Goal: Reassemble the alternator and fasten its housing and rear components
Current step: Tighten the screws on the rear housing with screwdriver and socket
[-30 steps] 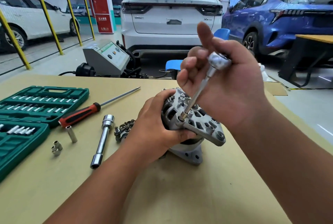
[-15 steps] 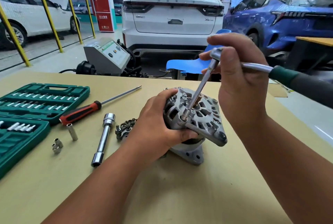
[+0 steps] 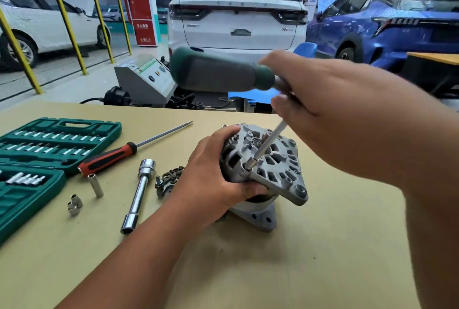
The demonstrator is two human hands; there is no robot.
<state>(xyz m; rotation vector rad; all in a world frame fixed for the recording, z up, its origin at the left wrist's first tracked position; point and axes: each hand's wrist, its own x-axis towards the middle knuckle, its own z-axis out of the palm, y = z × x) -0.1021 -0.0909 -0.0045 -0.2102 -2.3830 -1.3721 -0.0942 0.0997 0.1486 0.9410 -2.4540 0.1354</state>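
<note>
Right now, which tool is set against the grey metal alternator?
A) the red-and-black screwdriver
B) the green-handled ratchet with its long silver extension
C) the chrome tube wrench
B: the right hand grips the green-handled ratchet, and its silver extension ends on the grey metal alternator. The red-and-black screwdriver and chrome tube wrench lie apart on the table.
</note>
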